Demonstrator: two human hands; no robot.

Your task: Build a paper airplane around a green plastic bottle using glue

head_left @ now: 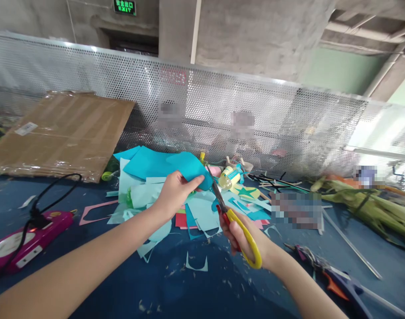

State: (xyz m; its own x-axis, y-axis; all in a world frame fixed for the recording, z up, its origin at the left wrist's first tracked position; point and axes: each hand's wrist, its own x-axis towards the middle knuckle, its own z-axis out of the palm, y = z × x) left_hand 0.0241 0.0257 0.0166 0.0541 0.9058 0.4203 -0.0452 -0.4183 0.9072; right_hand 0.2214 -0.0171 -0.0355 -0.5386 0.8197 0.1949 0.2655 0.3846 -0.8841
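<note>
My left hand (pixel 176 191) pinches the edge of a bright blue sheet of paper (pixel 149 163) between thumb and fingers. Yellow-and-red handled scissors (pixel 244 235) are in my right hand (pixel 242 230), with the fingers wrapped round the handles. The blades (pixel 217 190) point up and away, at the right edge of the blue sheet; how far they are apart I cannot tell. Below both hands lies a heap of pale blue paper pieces (pixel 202 213), with some red and darker blue scraps among them. A pale curved offcut (pixel 197 262) lies nearer to me.
A cardboard sheet (pixel 63 133) leans against the perforated metal screen (pixel 271 102). At left sits a pink power strip (pixel 49 239) with a black cable. A glue bottle (pixel 229 178) stands behind the paper. Green husks (pixel 371 208) and a dark blue tool with an orange trigger (pixel 338 279) lie right.
</note>
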